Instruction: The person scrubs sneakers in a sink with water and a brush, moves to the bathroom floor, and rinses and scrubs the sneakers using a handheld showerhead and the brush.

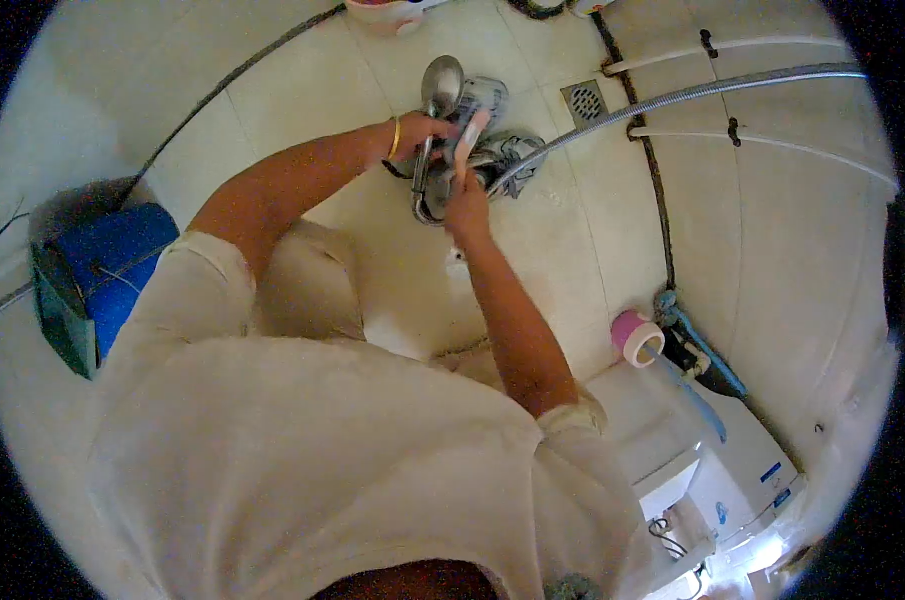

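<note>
Several metal vessels lie close together on the tiled floor at the upper middle. My left hand (420, 134), with a yellow bangle at the wrist, is closed at a metal piece with a round bowl-like head (443, 80); its exact grip is blurred. My right hand (467, 212) is wrapped round a pale, long-handled object (471, 138), perhaps a brush, which slants up over the vessels. A shiny steel vessel (487, 97) stands just beyond my hands. More steelware (521, 160) lies to the right, partly behind a grey hose.
The grey hose (673, 98) arcs from the vessels to the right wall. A square drain (585, 102) is set in the floor. A pink and white container (637, 338) stands at right, a white appliance (723, 490) at lower right, a blue container (113, 265) at left.
</note>
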`<action>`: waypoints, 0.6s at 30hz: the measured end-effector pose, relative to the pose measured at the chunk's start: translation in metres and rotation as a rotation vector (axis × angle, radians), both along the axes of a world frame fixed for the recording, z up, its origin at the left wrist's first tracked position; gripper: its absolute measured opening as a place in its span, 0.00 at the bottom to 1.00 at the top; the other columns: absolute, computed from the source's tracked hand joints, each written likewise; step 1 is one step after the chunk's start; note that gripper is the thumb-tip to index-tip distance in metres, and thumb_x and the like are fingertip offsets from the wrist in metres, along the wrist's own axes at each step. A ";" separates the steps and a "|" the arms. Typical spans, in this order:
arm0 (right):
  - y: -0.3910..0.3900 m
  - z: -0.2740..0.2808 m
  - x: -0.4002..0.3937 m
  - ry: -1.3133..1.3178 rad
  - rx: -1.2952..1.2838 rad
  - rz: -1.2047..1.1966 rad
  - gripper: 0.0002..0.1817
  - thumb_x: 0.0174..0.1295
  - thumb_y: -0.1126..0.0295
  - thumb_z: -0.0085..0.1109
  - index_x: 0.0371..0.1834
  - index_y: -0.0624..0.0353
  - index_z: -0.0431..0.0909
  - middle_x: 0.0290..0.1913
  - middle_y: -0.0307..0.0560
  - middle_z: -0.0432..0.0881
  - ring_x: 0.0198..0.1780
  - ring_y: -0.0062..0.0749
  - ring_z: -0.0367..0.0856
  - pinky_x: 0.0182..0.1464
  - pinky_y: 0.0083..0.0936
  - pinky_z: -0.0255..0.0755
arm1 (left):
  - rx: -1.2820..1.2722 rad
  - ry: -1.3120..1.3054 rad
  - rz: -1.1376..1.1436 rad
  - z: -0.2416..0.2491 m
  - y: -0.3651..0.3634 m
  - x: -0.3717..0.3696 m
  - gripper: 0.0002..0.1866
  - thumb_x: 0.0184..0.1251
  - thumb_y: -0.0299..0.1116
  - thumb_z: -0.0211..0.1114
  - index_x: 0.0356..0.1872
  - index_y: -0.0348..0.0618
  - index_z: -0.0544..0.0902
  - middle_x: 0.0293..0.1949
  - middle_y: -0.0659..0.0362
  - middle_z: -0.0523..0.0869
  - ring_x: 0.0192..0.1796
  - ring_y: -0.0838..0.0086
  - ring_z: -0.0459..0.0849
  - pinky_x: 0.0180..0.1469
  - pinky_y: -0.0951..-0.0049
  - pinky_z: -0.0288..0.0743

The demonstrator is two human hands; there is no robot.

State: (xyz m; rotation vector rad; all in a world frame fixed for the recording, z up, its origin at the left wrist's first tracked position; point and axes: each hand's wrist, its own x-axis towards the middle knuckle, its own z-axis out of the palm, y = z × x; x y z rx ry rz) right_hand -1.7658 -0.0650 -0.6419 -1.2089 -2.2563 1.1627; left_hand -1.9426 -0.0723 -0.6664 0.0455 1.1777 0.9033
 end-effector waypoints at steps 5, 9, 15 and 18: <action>0.053 -0.002 -0.005 -0.470 -0.099 0.051 0.18 0.59 0.65 0.37 0.48 0.64 0.65 0.37 0.65 0.74 0.39 0.57 0.73 0.39 0.42 0.67 | -0.111 0.031 0.031 -0.015 0.004 0.004 0.16 0.55 0.34 0.54 0.47 0.49 0.74 0.28 0.62 0.76 0.27 0.77 0.73 0.27 0.78 0.70; 0.053 0.000 -0.019 -0.447 -0.007 0.134 0.16 0.59 0.66 0.36 0.48 0.62 0.64 0.38 0.65 0.74 0.39 0.57 0.72 0.40 0.44 0.66 | 0.161 -0.115 0.111 -0.009 0.000 0.003 0.15 0.53 0.31 0.54 0.44 0.48 0.75 0.31 0.64 0.76 0.30 0.77 0.73 0.28 0.77 0.71; 0.056 -0.010 0.006 -0.511 -0.019 0.260 0.19 0.59 0.63 0.36 0.51 0.59 0.62 0.37 0.65 0.74 0.39 0.58 0.72 0.42 0.43 0.66 | -0.033 -0.032 0.144 -0.032 -0.001 -0.009 0.11 0.52 0.37 0.59 0.34 0.43 0.77 0.29 0.62 0.76 0.29 0.76 0.74 0.28 0.76 0.71; 0.093 -0.024 -0.009 -0.596 0.009 0.252 0.20 0.59 0.62 0.36 0.51 0.61 0.62 0.37 0.64 0.74 0.39 0.58 0.72 0.42 0.41 0.66 | -0.049 0.014 0.183 -0.008 0.006 -0.007 0.13 0.50 0.40 0.62 0.30 0.42 0.75 0.30 0.61 0.75 0.31 0.75 0.73 0.33 0.74 0.74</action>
